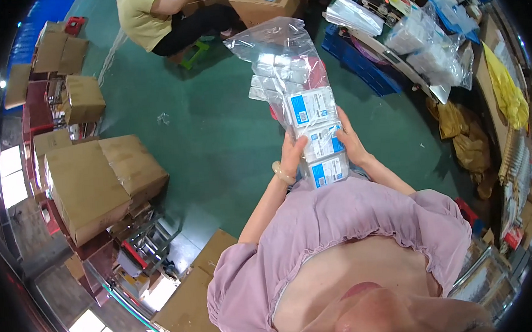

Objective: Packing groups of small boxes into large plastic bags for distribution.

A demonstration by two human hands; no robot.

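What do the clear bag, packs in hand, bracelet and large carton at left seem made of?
Clear bag: thin, glossy plastic film, by its see-through creases and glare.
Packs: smooth, perhaps coated card or plastic; shine on their faces leaves it open.
Bracelet: pale, smooth, softly glossy; stone or plastic, can't tell.
Large carton: matte brown, probably cardboard, with flat panels.

Packing workshop, by all signs! Big brown cartons (pixel 86 187) stood along left side, green floor (pixel 197 121) stretched across middle. Over on right, bagged white packs (pixel 418 35) lay heaped, blue crate (pixel 356 59) near them. Up top, co-worker (pixel 141 19) sat low beside another box (pixel 269 6). Centre stage, clear bag of blue-and-white packs (pixel 313 108) showed.
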